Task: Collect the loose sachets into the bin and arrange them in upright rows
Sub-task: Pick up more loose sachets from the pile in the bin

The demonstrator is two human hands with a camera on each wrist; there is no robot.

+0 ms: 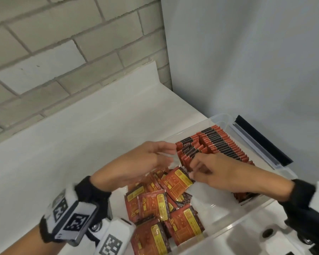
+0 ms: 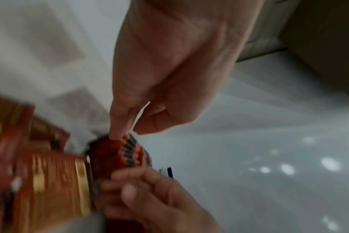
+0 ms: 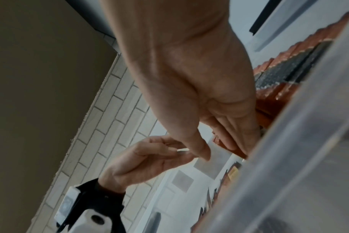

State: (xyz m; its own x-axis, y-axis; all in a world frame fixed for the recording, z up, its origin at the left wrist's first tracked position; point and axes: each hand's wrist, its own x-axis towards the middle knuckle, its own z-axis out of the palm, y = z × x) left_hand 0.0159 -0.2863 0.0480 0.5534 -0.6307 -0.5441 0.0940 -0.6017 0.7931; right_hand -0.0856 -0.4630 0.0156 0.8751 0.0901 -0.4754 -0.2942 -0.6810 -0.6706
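A clear plastic bin [image 1: 221, 117] stands on the white counter. Along its far right side, red-and-black sachets stand in upright rows [image 1: 223, 144]. Several loose red-and-yellow sachets [image 1: 164, 205] lie in a pile at its near left end. Both hands meet at the near end of the rows. My left hand [image 1: 170, 152] reaches in from the left, and its index fingertip touches the top of the front sachets [image 2: 127, 151]. My right hand [image 3: 223, 154] lays straight fingers [image 3: 235, 138] against the front sachets. Neither hand plainly grips a sachet.
The white counter [image 1: 81, 144] runs left to a grey brick wall [image 1: 63, 52]. A plain grey wall [image 1: 247, 61] closes the right side. A black strip [image 1: 261, 140] lies along the bin's far right edge. The bin's near wall [image 3: 299, 157] stands close to my right wrist.
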